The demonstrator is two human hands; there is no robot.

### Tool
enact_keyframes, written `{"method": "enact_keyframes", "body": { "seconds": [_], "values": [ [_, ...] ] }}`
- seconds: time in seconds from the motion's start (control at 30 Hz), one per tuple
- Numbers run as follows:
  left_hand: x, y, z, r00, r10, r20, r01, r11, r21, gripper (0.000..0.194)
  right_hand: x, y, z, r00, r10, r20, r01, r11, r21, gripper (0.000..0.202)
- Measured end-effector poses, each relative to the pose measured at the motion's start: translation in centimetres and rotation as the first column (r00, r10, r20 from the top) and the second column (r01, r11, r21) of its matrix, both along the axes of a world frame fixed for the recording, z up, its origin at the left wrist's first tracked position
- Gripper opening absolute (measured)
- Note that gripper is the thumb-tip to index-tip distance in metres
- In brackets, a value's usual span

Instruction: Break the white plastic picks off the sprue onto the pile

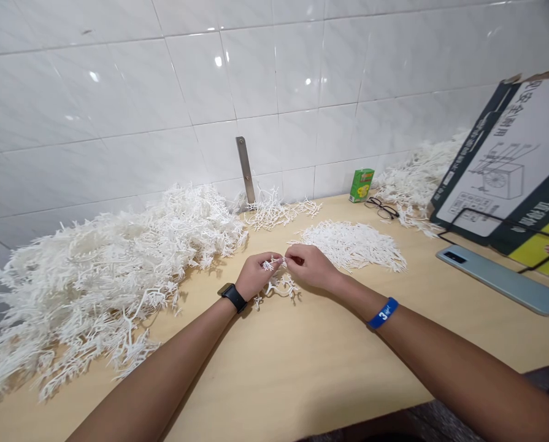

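Head view: mid-frame, left hand (256,274), fingers nearly together, pinched a white, branching, plastic-looking sprig (268,266); right hand (310,264), fingers curled tight, appeared to pinch its end. White tangled branch heap (103,270) lay at nine o'clock from them, white loose short-strand pile (354,244) between two and three. Judged risk: overhard tugging could have snapped the sprig; a right-hand sweep, scattered the pile.

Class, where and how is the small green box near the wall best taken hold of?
Probably by the upper part of its left and right sides, coming from above: the green box stands upright, and the glasses lie low beside it, towards its right.
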State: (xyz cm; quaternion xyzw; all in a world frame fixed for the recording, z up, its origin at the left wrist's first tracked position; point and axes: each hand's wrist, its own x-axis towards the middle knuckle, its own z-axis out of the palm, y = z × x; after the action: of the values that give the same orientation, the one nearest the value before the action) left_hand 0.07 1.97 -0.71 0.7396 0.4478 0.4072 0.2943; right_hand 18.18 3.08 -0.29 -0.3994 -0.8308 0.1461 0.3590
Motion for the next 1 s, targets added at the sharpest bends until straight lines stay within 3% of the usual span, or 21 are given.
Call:
{"method": "enact_keyframes", "body": {
  "seconds": [0.23, 0.5, 0.73, 1.0],
  "values": [
    [-0.04, -0.1, -0.21, 0.999, -0.011, -0.047, 0.012, 1.0, 0.014, 0.034, 0.02, 0.05, 0.03, 0.999, -0.017, -0.029, 0.016, 1.0, -0.012, 0.017],
    [-0.14, -0.18, -0.11, 0.999, -0.032, 0.009, 0.032, 0.999, -0.002, 0.033, 0.03, -0.1, 0.12, 0.999, 0.051, -0.004, -0.051, 0.994, -0.099, 0.019],
    [0.11, -0.16, -0.36, 0.998, -0.053, 0.016, 0.053, 0.999, -0.002, 0.034, -0.11, -0.16, 0.22, 0.994, -0.082, 0.073, 0.087, 0.995, -0.058, 0.02],
    [0.32, -0.07, -0.47, 0.994, -0.048, -0.094, 0.049, 0.999, 0.004, 0.04, -0.48, -0.12, 0.41, 0.964, -0.22, 0.148, 0.22, 0.975, 0.018, 0.018]
  ]
}}
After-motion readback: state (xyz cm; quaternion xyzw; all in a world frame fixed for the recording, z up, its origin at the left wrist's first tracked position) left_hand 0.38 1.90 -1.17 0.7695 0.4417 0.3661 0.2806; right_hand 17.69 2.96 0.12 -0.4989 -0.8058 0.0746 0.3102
